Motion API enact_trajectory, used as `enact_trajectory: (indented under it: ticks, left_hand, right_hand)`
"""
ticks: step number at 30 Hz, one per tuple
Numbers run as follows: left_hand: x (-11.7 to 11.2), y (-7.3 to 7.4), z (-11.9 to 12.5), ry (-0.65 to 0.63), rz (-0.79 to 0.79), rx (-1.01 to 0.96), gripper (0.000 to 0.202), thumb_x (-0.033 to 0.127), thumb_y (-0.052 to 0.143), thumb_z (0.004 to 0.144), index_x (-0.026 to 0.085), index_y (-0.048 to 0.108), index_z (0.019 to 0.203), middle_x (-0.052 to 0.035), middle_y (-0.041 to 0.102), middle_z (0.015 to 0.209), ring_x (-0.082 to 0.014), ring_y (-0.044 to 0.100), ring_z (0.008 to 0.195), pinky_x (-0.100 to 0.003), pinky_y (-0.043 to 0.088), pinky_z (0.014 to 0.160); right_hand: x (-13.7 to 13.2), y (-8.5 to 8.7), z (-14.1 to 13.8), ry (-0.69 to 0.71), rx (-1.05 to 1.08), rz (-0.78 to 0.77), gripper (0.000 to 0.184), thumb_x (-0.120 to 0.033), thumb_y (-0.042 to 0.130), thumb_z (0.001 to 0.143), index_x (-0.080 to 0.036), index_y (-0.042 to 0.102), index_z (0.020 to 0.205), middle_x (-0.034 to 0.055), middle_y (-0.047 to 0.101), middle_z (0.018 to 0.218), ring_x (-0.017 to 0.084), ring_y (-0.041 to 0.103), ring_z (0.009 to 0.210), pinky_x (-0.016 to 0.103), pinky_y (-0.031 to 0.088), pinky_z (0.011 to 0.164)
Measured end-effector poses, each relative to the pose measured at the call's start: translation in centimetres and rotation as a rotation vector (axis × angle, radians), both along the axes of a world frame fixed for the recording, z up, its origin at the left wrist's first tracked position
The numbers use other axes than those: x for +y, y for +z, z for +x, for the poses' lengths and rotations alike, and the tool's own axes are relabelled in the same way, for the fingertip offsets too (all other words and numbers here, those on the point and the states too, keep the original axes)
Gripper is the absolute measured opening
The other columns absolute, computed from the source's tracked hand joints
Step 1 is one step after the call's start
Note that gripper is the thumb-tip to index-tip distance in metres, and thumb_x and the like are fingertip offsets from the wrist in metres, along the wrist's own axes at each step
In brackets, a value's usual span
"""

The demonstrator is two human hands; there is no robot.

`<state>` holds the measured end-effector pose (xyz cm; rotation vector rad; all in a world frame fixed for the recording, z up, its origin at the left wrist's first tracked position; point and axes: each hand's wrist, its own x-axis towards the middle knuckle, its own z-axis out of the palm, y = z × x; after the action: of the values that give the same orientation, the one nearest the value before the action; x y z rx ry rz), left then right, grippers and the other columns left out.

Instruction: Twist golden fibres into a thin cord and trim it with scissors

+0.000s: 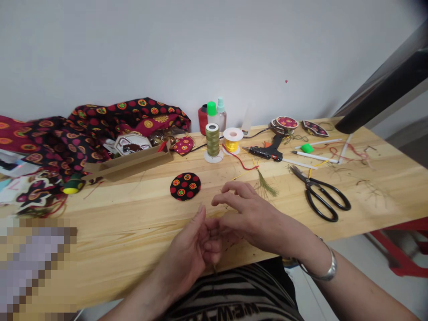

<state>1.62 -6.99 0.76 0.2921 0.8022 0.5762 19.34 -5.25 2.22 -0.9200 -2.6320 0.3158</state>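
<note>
My left hand [192,247] is palm up near the table's front edge, its fingers curled inward. A bit of greenish strand [215,269] shows just below those fingers; too little of it is visible to name. My right hand [249,218] reaches over from the right, its index finger and thumb area meeting the left fingers, its other fingers raised and bent. What lies between the two hands is hidden. Just beyond them lies a round fabric patch [185,186], black with red and orange patterns. A green thread tassel [266,183] with a red cord lies past my right hand.
Black-handled scissors [326,196] lie at right, near a glue gun [267,151] and a white pen [316,157]. A green thread spool [212,140], a yellow thread spool [232,141] and bottles stand at the back. Patterned cloth [133,109] and a cardboard tray [130,165] occupy the left.
</note>
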Motion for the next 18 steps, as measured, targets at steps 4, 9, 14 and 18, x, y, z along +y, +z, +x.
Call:
enact_trajectory:
  ticks: [4,9,14,18]
  left_hand:
    - [-0.2,-0.3,0.0,0.011,0.093,0.100,0.028,0.038,0.061,0.079,0.012,0.071,0.080,-0.0074,0.062,0.074,-0.0057,0.030,0.049,-0.018,0.021,0.044]
    - [-0.4,-0.4,0.1,-0.066,0.218,0.210,0.018,0.028,0.065,0.077,0.012,0.071,0.083,-0.0051,0.062,0.069,-0.0056,0.032,0.048,-0.019,0.023,0.044]
    - [-0.4,-0.7,0.2,-0.092,0.259,0.256,0.018,0.029,0.064,0.078,0.013,0.069,0.084,-0.0026,0.060,0.066,-0.0050,0.033,0.045,-0.020,0.020,0.043]
    - [-0.5,-0.8,0.3,-0.097,0.284,0.264,0.018,0.031,0.064,0.079,0.013,0.066,0.079,-0.0012,0.058,0.062,-0.0049,0.033,0.043,-0.021,0.017,0.042]
  right_hand:
    - [0.2,-0.1,0.6,-0.016,0.018,-0.041,0.014,-0.012,0.054,0.084,-0.020,0.066,0.087,0.0044,0.051,0.122,0.026,0.029,0.123,0.041,0.037,0.099]
    - [0.4,-0.1,1.0,-0.038,0.042,-0.063,0.014,-0.008,0.055,0.082,-0.018,0.064,0.079,0.0041,0.050,0.122,0.024,0.030,0.122,0.038,0.037,0.100]
    - [0.5,0.0,1.2,-0.043,0.062,-0.071,0.014,-0.010,0.054,0.083,-0.018,0.064,0.078,0.0039,0.051,0.120,0.024,0.030,0.122,0.040,0.037,0.100]
    - [0.4,0.2,1.1,-0.044,0.074,-0.067,0.014,-0.009,0.056,0.082,-0.018,0.064,0.077,0.0038,0.053,0.119,0.024,0.031,0.122,0.041,0.039,0.099]
